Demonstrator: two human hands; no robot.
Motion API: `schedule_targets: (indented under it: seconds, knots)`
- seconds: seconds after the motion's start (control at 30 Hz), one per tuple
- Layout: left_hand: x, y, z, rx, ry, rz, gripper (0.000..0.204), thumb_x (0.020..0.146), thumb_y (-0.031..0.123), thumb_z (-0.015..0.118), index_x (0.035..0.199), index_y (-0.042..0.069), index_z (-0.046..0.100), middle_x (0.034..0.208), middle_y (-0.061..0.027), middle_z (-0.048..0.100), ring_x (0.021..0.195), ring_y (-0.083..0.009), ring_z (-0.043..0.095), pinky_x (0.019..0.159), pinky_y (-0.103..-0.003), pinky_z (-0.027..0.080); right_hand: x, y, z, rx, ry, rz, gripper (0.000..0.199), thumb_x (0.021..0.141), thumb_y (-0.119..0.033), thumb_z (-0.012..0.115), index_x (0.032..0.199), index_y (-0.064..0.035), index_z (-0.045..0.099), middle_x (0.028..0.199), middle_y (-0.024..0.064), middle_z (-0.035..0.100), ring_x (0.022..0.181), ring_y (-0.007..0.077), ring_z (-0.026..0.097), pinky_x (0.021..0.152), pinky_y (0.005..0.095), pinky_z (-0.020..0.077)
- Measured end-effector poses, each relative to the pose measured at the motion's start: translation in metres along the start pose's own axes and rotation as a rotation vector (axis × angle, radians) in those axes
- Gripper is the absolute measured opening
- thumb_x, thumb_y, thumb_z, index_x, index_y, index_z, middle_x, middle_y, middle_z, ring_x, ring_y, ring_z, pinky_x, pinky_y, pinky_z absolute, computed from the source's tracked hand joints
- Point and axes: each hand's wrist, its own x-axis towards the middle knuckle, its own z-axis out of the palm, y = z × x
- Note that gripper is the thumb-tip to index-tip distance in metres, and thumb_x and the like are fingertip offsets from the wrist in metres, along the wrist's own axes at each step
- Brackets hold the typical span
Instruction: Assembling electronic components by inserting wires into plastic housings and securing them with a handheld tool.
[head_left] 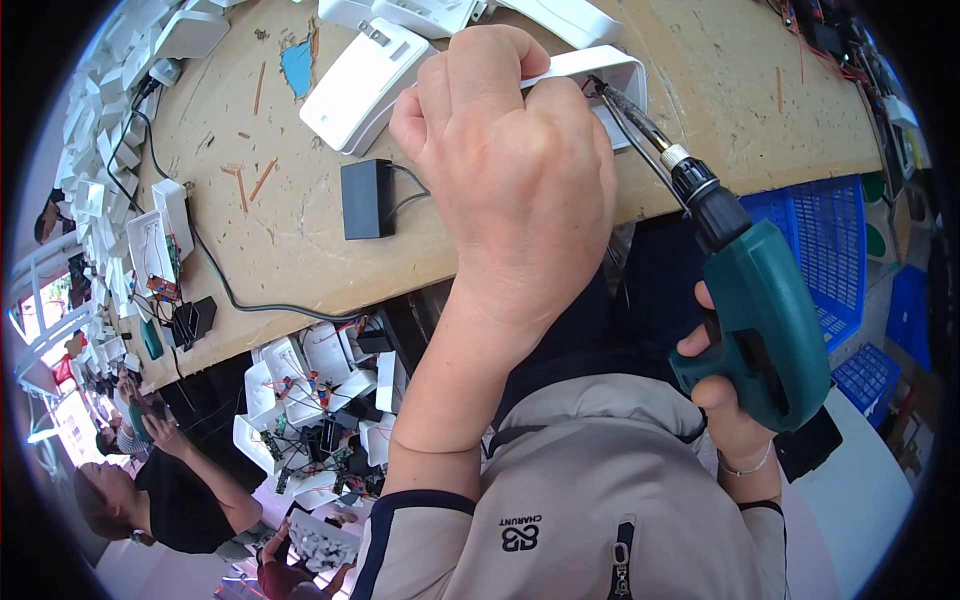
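Note:
My right hand is wrapped around the handle of a green soldering gun, a finger at its trigger. The gun points up and left. Its dark tip reaches into an open white plastic housing, where a bit of dark wire shows. Bent over the near left side of that housing is my left hand, fingers curled. Its fingertips are hidden, so what they pinch cannot be made out. Two thin wires run from a black rectangular module to beneath this hand. Left of it lies a white casing with plug prongs.
White casings are heaped along the table's left edge, beside a black cable. Below the table sits a pile of opened casings and circuit boards. Blue crates stand at right. Another person works at lower left.

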Motion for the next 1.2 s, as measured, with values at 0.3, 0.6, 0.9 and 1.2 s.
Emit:
schedule_targets:
  seconds: [0.3, 0.6, 0.9, 1.2]
  knots:
    - [0.0, 0.0, 0.001, 0.001, 0.0, 0.002, 0.004, 0.06, 0.003, 0.06, 0.063, 0.002, 0.062, 0.077, -0.0062, 0.051, 0.076, -0.0208, 0.048, 0.07, -0.032, 0.034, -0.006, -0.003, 0.009, 0.256, 0.111, 0.077, 0.081, 0.06, -0.044, 0.069, 0.12, 0.0016, 0.038, 0.111, 0.0177, 0.051, 0.073, 0.0138, 0.057, 0.063, 0.0241, 0.0472]
    - [-0.001, -0.001, 0.002, -0.004, 0.007, 0.012, 0.004, 0.061, 0.003, 0.06, 0.063, 0.001, 0.062, 0.077, -0.0072, 0.051, 0.076, -0.0216, 0.047, 0.069, -0.032, 0.035, -0.025, 0.0, 0.0, 0.273, 0.095, 0.139, 0.083, 0.061, -0.045, 0.07, 0.12, 0.0031, 0.038, 0.112, 0.0164, 0.052, 0.074, 0.0134, 0.057, 0.064, 0.0236, 0.0477]
    - [-0.007, -0.009, -0.024, -0.149, -0.074, 0.034, 0.036, 0.058, 0.007, 0.068, 0.091, 0.001, 0.056, 0.096, -0.0148, 0.048, 0.09, -0.0284, 0.047, 0.079, -0.037, 0.038, -0.02, -0.008, 0.004, 0.418, 0.334, 0.182, 0.074, 0.06, -0.051, 0.066, 0.109, 0.0028, 0.05, 0.098, 0.0107, 0.059, 0.072, 0.0141, 0.058, 0.064, 0.0233, 0.047]
    - [-0.016, -0.025, -0.045, -0.275, -0.236, -0.056, 0.065, 0.059, 0.012, 0.072, 0.117, 0.005, 0.042, 0.107, -0.0193, 0.041, 0.097, -0.0345, 0.046, 0.08, -0.037, 0.04, -0.018, -0.004, 0.003, 0.316, 0.446, 0.005, 0.077, 0.069, -0.049, 0.064, 0.115, 0.0076, 0.039, 0.106, 0.0202, 0.053, 0.064, 0.0142, 0.054, 0.054, 0.0204, 0.044]
